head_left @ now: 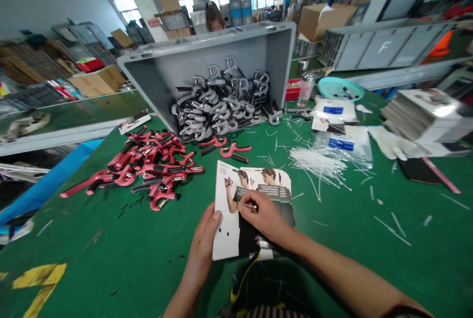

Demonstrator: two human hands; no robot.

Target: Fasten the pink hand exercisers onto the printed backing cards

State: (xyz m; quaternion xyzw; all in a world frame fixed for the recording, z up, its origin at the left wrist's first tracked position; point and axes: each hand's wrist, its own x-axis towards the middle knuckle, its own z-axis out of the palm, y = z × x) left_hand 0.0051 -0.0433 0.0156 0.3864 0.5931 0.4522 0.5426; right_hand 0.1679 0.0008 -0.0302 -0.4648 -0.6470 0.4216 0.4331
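One printed card [226, 222], held at its edge

In the head view, the left hand [201, 239] grips the card by its left edge, probably to keep it steady. Over its face, the right hand [264, 212] pinches a thin white tie [247, 205]. Beyond the card, the grey crate [170, 69] opens toward the person, perhaps for easy reach. Left of the card lie the red grips [151, 162]; right and beyond, the loose ties [318, 162]. Rightward of the card, the green tabletop [343, 224] seems to give more room for moving.
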